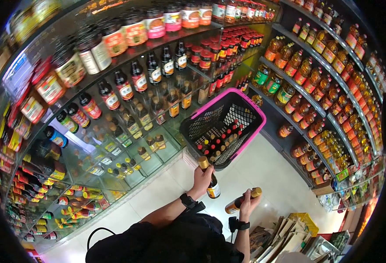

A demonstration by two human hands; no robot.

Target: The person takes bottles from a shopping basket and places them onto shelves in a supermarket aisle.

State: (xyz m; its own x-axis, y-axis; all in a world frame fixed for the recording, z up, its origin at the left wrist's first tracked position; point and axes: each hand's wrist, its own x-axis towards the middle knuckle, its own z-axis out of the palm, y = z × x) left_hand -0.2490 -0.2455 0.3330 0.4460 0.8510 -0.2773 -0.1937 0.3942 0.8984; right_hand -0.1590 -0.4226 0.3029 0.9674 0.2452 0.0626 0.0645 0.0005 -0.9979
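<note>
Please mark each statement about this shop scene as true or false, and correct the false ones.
1. Each hand holds a bottle. True: the left hand holds a dark bottle and the right hand holds another bottle.
2. The basket has a green rim. False: its rim is pink.
3. The basket is empty. False: many capped bottles lie inside it.
4. Both wrists carry a dark strap. True.
5. The shelves on the right hold amber oil bottles. True.

black top, black wrist straps (188,201)
</note>
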